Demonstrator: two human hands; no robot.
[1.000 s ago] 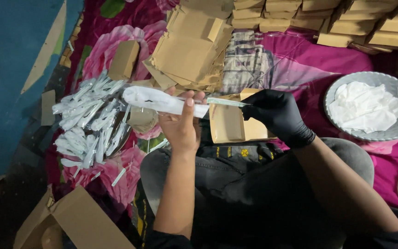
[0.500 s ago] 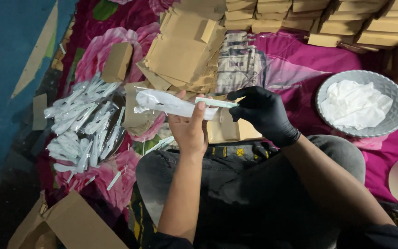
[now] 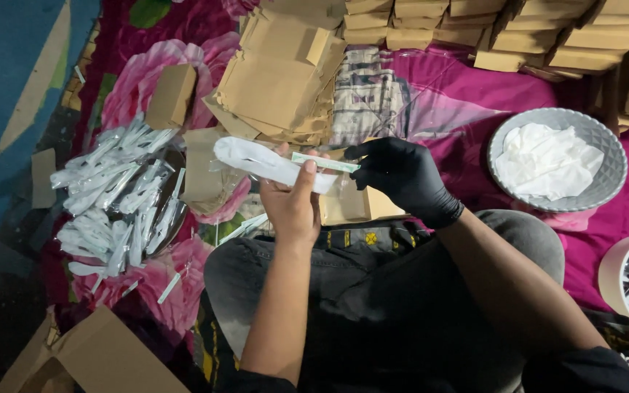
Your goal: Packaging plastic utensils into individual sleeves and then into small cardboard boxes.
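The grip of the bare left hand is clenched around a white sleeve-like packet, thumb pressed on top, held level above the lap, while the black-gloved right hand pinches a thin pale-green strip at the packet's open end — the strip lies across the left thumb. To the left a heap of clear-wrapped white packets covers a dark tray on the floral cloth; flattened brown cardboard boxes lie ahead, and a grey bowl with white tissue sits to the right.
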